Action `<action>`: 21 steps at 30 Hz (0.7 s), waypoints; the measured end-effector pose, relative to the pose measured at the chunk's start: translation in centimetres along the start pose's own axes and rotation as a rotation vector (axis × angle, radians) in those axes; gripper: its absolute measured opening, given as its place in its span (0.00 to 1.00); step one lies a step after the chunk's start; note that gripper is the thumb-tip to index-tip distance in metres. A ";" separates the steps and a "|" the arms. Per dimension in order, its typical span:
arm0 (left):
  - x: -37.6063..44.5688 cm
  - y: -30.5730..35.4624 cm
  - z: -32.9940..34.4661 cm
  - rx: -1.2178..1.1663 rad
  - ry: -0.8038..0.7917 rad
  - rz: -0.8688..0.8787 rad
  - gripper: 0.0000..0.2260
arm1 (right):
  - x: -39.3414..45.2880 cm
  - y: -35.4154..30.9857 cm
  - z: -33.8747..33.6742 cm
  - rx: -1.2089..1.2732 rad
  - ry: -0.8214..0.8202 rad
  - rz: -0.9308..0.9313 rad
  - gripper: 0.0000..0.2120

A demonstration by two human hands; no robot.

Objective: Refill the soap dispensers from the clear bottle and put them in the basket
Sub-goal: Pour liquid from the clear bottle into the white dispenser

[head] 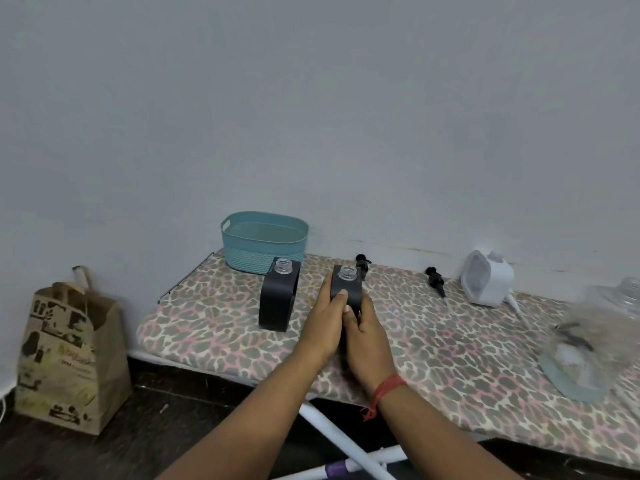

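Two black soap dispensers with clear threaded necks and no pumps stand on the leopard-print board. The left dispenser [278, 297] stands free. Both hands wrap the right dispenser [347, 285]: my left hand [327, 322] grips its left side with the thumb across the front, and my right hand [365, 336] grips it from the right and below. Two black pump heads, one [362, 263] and another [435, 279], lie behind. The teal basket [265, 241] sits at the back left. The clear bottle [620, 306] is at the right edge, blurred.
A white dispenser-like object [488, 278] stands at the back right. A grey-blue patch [571, 375] lies on the board near the right. A brown paper bag [69, 355] stands on the dark floor at left. White board legs [346, 445] cross below.
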State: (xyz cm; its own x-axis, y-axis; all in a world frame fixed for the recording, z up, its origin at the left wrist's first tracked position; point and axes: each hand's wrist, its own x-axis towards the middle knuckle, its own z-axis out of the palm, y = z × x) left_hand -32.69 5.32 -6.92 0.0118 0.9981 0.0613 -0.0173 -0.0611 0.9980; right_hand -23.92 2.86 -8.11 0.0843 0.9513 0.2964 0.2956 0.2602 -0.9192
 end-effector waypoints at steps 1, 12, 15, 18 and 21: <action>0.1 -0.1 -0.3 -0.005 0.005 -0.005 0.33 | 0.0 0.0 0.3 -0.001 -0.002 0.002 0.20; 0.0 -0.3 -1.4 -0.049 -0.005 -0.020 0.24 | -0.4 -0.1 1.0 -0.042 -0.019 0.017 0.24; -0.4 -0.1 -1.6 -0.002 -0.006 -0.024 0.26 | -0.7 -0.5 0.7 -0.036 -0.049 0.040 0.25; -1.1 0.6 -1.6 0.059 -0.004 -0.032 0.26 | -1.2 -1.0 -0.2 -0.029 -0.066 0.055 0.26; -1.8 1.6 -1.4 0.152 0.020 -0.002 0.27 | -1.5 -1.3 -1.5 -0.048 -0.075 0.080 0.29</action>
State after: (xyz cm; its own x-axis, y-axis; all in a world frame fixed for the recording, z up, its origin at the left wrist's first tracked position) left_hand -34.11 3.43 -5.48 -0.0077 0.9981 0.0605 0.1348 -0.0589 0.9891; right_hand -22.96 0.85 -7.00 0.0386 0.9789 0.2007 0.3360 0.1764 -0.9252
